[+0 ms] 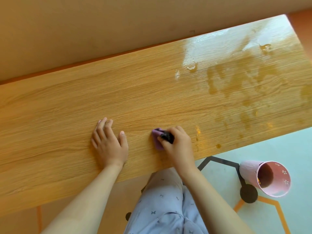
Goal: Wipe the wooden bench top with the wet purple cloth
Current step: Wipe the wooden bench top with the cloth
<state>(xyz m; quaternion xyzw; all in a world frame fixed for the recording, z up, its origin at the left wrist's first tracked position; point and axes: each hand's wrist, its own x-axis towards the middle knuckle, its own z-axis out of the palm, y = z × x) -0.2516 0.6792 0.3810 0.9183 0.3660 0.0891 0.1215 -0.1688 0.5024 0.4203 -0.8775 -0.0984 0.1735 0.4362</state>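
The worktop (152, 92) looked partly wiped. Its far right stretch shone with water streaks (236, 78), while the left part looked dry. I judged the wiping to be in hand at the near edge, about the middle.

The left hand (108, 142) lay flat on the wood with its fingers straight, just left of the cloth (157, 139). The right hand (177, 144) had its grip closed round the cloth, pressing it onto the worktop.

The next stroke would call for steady downward pressure and a sweep left over the dry wood.

The cloth was a small, bunched purple wad. Something dark showed under the fingers that I couldn't make out.
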